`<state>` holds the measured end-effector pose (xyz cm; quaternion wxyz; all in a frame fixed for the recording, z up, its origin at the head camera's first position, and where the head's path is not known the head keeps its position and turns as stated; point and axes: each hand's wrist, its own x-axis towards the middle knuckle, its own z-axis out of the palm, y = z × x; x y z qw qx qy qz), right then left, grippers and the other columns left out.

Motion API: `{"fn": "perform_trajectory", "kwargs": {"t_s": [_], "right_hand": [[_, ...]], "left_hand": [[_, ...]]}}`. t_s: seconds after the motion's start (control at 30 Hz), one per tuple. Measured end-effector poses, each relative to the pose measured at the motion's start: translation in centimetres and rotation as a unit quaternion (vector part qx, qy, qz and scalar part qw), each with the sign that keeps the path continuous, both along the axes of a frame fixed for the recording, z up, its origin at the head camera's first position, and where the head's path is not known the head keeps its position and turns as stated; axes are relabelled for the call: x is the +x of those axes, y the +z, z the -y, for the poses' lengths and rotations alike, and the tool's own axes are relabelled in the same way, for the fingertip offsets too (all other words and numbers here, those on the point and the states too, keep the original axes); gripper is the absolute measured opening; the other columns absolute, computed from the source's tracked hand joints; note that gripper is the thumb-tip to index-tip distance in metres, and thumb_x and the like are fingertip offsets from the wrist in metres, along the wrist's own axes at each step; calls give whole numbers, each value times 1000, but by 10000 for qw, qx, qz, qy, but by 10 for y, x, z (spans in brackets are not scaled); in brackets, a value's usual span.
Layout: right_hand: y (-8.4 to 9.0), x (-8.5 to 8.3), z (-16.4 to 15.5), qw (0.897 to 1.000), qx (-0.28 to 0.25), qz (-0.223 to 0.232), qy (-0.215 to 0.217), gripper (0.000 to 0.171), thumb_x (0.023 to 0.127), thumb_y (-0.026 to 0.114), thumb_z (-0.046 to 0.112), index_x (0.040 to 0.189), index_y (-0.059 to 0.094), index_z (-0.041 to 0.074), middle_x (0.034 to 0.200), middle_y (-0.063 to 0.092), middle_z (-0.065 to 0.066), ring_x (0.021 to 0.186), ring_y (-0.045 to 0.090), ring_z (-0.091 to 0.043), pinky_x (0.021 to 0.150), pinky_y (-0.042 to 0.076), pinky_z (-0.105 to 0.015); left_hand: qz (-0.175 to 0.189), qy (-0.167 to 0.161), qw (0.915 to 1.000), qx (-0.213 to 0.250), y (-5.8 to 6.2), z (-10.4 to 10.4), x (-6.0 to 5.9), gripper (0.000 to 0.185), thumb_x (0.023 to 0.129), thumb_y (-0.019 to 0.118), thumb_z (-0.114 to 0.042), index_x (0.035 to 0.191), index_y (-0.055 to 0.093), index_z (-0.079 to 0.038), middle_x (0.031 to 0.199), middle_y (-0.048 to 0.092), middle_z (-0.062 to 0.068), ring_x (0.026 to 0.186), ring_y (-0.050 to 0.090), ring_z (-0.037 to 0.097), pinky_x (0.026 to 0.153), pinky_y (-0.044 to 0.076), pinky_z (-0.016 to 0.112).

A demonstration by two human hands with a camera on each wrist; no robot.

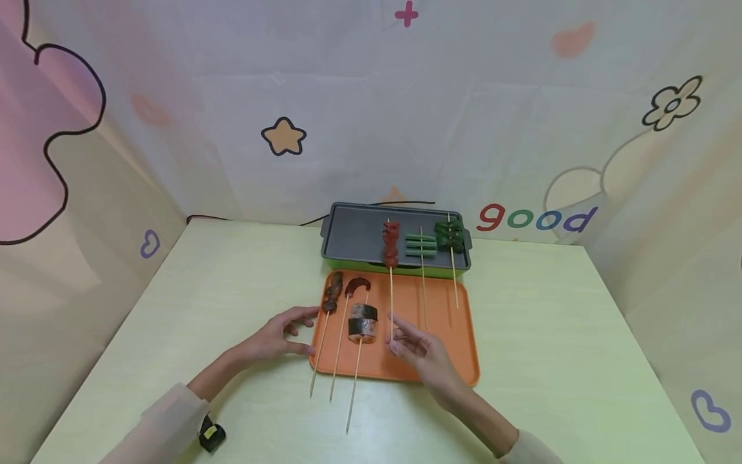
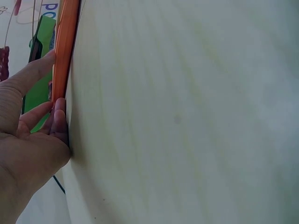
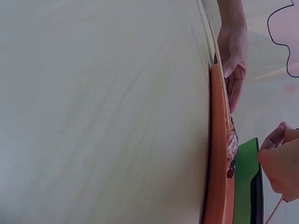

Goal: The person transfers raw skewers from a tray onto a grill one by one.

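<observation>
My right hand (image 1: pixel 429 361) pinches the stick of a skewer with red meat-like pieces (image 1: pixel 391 246). The red pieces stand over the front edge of a grey-topped, green-sided grill (image 1: pixel 355 233). At the left edge of an orange tray (image 1: pixel 464 335), my left hand (image 1: pixel 269 336) touches the rim with thumb and fingers spread apart; the left wrist view shows them against the tray's side (image 2: pixel 63 60). On the tray lie a brown mushroom-like skewer (image 1: pixel 333 291), a curled dark-red skewer (image 1: pixel 357 283) and a skewer of black-banded rolls (image 1: pixel 362 324).
A green-bean-like skewer (image 1: pixel 421 245) and a dark green leafy skewer (image 1: pixel 449 236) lie on the grill, sticks reaching over the tray. A small black object (image 1: pixel 212 437) sits by the left sleeve. A printed curtain (image 1: pixel 359 96) hangs behind the pale table (image 1: pixel 539 335).
</observation>
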<state>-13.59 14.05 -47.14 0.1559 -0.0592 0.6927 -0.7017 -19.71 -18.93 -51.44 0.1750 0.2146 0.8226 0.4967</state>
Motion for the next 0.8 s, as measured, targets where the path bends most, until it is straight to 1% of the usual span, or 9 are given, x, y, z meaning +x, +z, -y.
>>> {"fn": "perform_trajectory", "kwargs": {"t_s": [0.1,0.17,0.23,0.4,0.6,0.8], "right_hand": [[-2,-9,7,9997,68,54,-236,55,102,57,0,155,44,7,126,60,-23,118,65,-26,102,53,-27],[-3,-14,12,9993,66,52,-378,53,103,55,-1,154,46,9,128,59,-24,120,63,-29,102,53,-25],[-4,-19,16,9987,7,-9,-510,51,103,54,-1,153,46,7,128,58,-24,122,62,-31,102,53,-26],[-6,-29,25,9964,-240,-61,-809,50,103,53,-3,152,44,-1,129,58,-28,120,64,-28,105,51,-32],[-6,-38,33,9933,-509,131,-1029,48,106,47,-1,154,41,-1,141,53,-31,123,60,-24,112,47,-36],[-5,-48,39,9893,-781,188,-1218,49,108,42,-1,156,35,-2,147,47,-31,126,55,-26,117,42,-41]], "left_hand": [[-44,-22,10000,20,-1,1,1,78,86,83,-17,152,44,-2,136,57,18,121,52,28,92,45,24],[-72,-39,10000,31,-1,1,1,78,86,83,-17,152,44,-2,137,57,19,121,52,29,93,46,24],[-97,-50,9999,17,-1,1,1,78,86,83,-17,152,45,-2,138,57,18,121,53,28,93,46,24],[-92,-58,9999,-17,-1,0,0,78,86,83,-18,152,44,-3,138,57,18,122,52,28,94,46,25],[-104,-64,9999,14,0,0,1,77,87,82,-16,152,44,0,139,56,20,123,52,32,94,47,27],[-58,-53,10000,48,0,1,2,77,87,82,-14,151,43,1,139,55,21,124,51,34,94,47,29]]}}
